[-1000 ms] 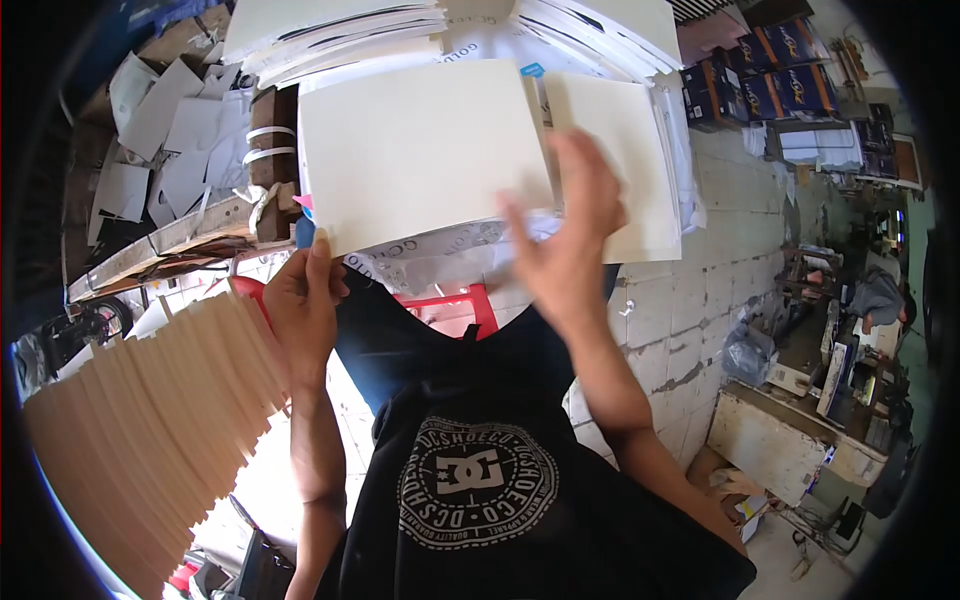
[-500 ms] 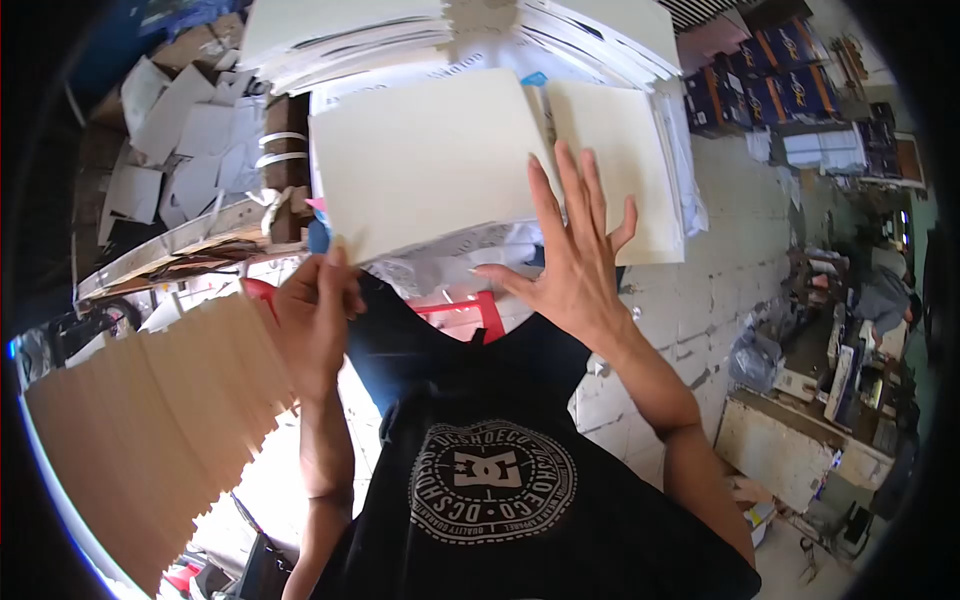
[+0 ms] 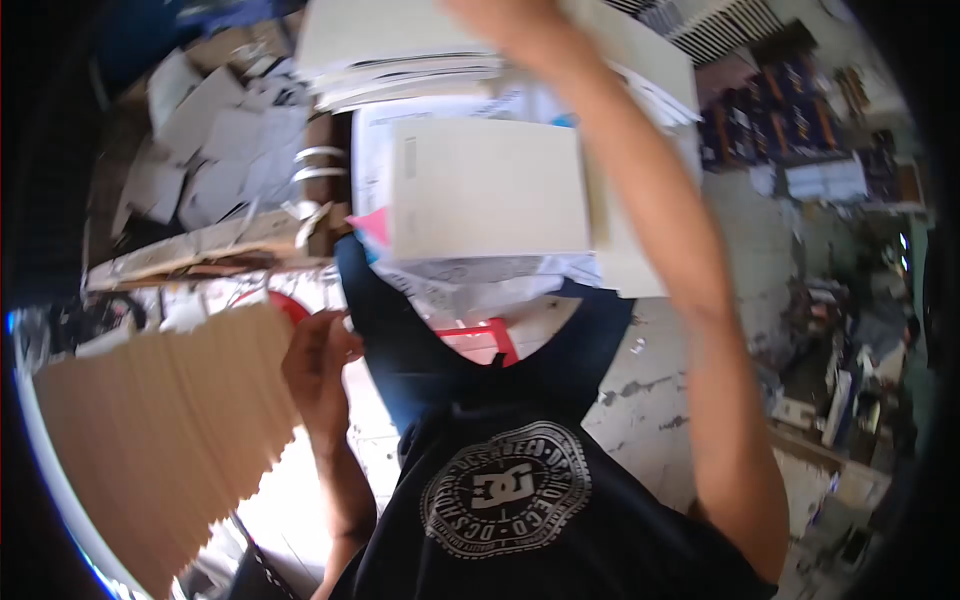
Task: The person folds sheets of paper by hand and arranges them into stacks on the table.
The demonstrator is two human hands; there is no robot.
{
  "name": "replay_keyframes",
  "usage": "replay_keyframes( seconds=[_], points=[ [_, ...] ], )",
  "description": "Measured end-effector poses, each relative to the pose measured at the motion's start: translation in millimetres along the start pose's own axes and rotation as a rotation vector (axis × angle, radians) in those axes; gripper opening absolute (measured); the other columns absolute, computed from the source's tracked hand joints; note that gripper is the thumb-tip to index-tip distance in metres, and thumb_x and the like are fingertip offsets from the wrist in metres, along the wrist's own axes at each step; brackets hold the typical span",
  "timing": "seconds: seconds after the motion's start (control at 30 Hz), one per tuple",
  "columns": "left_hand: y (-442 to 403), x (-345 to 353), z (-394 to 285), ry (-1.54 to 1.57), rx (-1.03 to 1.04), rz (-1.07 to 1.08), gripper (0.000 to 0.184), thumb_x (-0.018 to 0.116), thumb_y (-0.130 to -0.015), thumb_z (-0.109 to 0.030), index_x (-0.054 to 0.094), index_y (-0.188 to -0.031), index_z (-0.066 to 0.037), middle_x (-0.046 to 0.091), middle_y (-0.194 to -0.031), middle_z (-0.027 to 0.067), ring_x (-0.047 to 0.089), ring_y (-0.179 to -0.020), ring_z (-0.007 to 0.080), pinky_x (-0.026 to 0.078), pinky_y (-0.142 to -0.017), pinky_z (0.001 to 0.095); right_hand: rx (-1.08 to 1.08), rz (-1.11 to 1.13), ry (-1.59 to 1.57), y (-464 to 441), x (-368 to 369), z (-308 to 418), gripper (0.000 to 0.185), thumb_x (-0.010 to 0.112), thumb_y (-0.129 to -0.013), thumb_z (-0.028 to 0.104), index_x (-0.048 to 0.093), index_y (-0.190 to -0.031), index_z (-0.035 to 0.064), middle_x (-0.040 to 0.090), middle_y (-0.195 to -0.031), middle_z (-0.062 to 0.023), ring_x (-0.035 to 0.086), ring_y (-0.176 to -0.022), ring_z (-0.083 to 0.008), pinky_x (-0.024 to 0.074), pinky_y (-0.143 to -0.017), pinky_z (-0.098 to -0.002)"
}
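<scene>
A cream cover sheet or thin booklet point(image 3: 490, 190) lies flat on the work surface in front of me, with faint marks along its left edge. A second cream sheet point(image 3: 625, 270) sticks out to its right, partly beneath my right forearm. My left hand point(image 3: 320, 355) is off the sheets, beside the big stack of brownish booklets point(image 3: 165, 420); its fingers are curled together and nothing shows in them. At the top edge, my right hand point(image 3: 510, 20) reaches over the rear stacks of cream sheets point(image 3: 390, 45). It is blurred and cut off, so its fingers cannot be made out.
Paper scraps point(image 3: 215, 140) fill a wooden bin at the left. Printed wrapping paper point(image 3: 480, 270) lies under the sheets. A red stool point(image 3: 490, 340) shows between my legs. Dark boxes point(image 3: 765, 120) are piled at the right, with cluttered furniture further along the tiled floor.
My left hand has let go of the cream sheet and drawn back. The sheet now lies flat and straighter. My right hand has swung forward to the rear stacks, and the view has shifted.
</scene>
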State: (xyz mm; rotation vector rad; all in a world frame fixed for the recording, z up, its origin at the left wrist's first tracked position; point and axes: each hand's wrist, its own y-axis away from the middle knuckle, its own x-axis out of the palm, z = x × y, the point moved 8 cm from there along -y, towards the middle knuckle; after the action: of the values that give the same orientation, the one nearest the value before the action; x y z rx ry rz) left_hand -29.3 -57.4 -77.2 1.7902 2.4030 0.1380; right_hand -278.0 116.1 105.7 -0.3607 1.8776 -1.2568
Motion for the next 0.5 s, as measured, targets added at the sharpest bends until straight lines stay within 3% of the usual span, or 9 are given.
replay_keyframes(
  seconds=[0.03,0.07,0.1,0.13,0.2,0.27,0.37,0.43,0.5],
  points=[
    [1.3,-1.5,5.9,0.015,-0.011,-0.006,0.02,0.055,-0.098,-0.02,0.061,-0.1,-0.001,0.055,-0.074,-0.0006,0.05,-0.071,0.0054,0.041,-0.065,0.0213,-0.069,-0.076,0.121,12.8,21.0,1.7,0.03,0.054,-0.089,-0.002,0.068,-0.114,0.0062,0.067,-0.114,-0.0173,0.072,-0.085,-0.0267,0.0615,-0.067,-0.0327],
    [1.7,-1.3,10.0,0.03,-0.022,-0.012,0.019,0.055,-0.098,-0.019,0.061,-0.099,-0.002,0.055,-0.074,-0.0008,0.05,-0.071,0.0052,0.041,-0.066,0.0212,0.16,0.046,-0.126,52.8,70.8,-20.4,0.032,0.06,-0.091,0.039,0.067,-0.115,0.019,0.07,-0.098,-0.0116,0.068,-0.087,-0.0273,0.0551,-0.074,-0.0412],
    [0.8,2.7,5.3,-0.007,-0.005,0.002,0.018,0.054,-0.098,-0.019,0.062,-0.099,-0.002,0.055,-0.075,-0.001,0.05,-0.072,0.0053,0.041,-0.066,0.0212,0.312,0.528,-0.083,73.1,91.0,-11.6,0.045,0.058,-0.089,0.052,0.067,-0.115,0.0166,0.067,-0.111,-0.0114,0.064,-0.104,-0.0278,0.0505,-0.088,-0.0465],
    [1.0,3.2,1.6,-0.049,0.01,0.005,0.018,0.054,-0.098,-0.019,0.062,-0.098,-0.003,0.055,-0.075,-0.0012,0.05,-0.072,0.0053,0.041,-0.067,0.0212,0.159,0.372,-0.012,88.5,88.5,2.4,0.059,0.057,-0.084,0.061,0.066,-0.115,0.0124,0.066,-0.114,-0.0121,0.063,-0.106,-0.0292,0.0451,-0.095,-0.0465],
    [0.3,0.1,4.4,-0.008,0.028,0.037,0.022,0.057,-0.096,-0.015,0.06,-0.109,0.002,0.061,-0.081,0.0054,0.058,-0.073,0.0097,0.052,-0.066,0.0246,0.364,0.575,-0.173,86.1,51.2,-2.2,0.061,0.063,-0.081,0.058,0.065,-0.116,0.0084,0.064,-0.119,-0.0129,0.061,-0.108,-0.0318,0.0412,-0.099,-0.0454],
    [-0.4,-2.7,5.7,-0.001,0.024,0.049,0.023,0.057,-0.096,-0.016,0.059,-0.11,0.002,0.06,-0.081,0.0059,0.058,-0.074,0.0096,0.053,-0.066,0.0247,0.354,0.242,-0.197,103.1,-20.1,-16.2,0.057,0.072,-0.079,0.047,0.063,-0.116,0.0046,0.063,-0.12,-0.0137,0.06,-0.108,-0.0326,0.0402,-0.098,-0.0437],
    [-4.9,-3.0,12.5,-0.015,-0.025,0.045,0.022,0.058,-0.096,-0.017,0.06,-0.108,0.002,0.06,-0.08,0.0052,0.057,-0.075,0.0086,0.05,-0.064,0.0225,0.703,0.196,0.024,187.1,-127.1,-35.5,0.049,0.079,-0.077,0.028,0.062,-0.114,0.0002,0.065,-0.11,-0.0164,0.059,-0.105,-0.0328,0.0427,-0.095,-0.042],
    [-9.1,2.5,10.3,-0.104,0.0,0.08,0.021,0.059,-0.095,-0.016,0.061,-0.106,0.001,0.061,-0.08,0.0046,0.057,-0.075,0.0082,0.048,-0.063,0.0218,0.91,0.382,0.524,288.8,-189.0,-43.2,0.059,0.079,-0.076,0.043,0.057,-0.113,0.0024,0.059,-0.104,-0.0151,0.054,-0.103,-0.0353,0.0371,-0.095,-0.0476],
    [-11.4,17.4,-0.5,-0.15,0.027,0.115,0.019,0.059,-0.095,-0.015,0.062,-0.105,0.001,0.062,-0.08,0.0039,0.057,-0.075,0.008,0.047,-0.064,0.0214,1.054,0.425,0.589,374.8,-242.9,-47.2,0.05,0.076,-0.079,0.041,0.058,-0.104,0.0008,0.06,-0.095,-0.015,0.055,-0.093,-0.0337,0.0427,-0.085,-0.0428]
  ],
)
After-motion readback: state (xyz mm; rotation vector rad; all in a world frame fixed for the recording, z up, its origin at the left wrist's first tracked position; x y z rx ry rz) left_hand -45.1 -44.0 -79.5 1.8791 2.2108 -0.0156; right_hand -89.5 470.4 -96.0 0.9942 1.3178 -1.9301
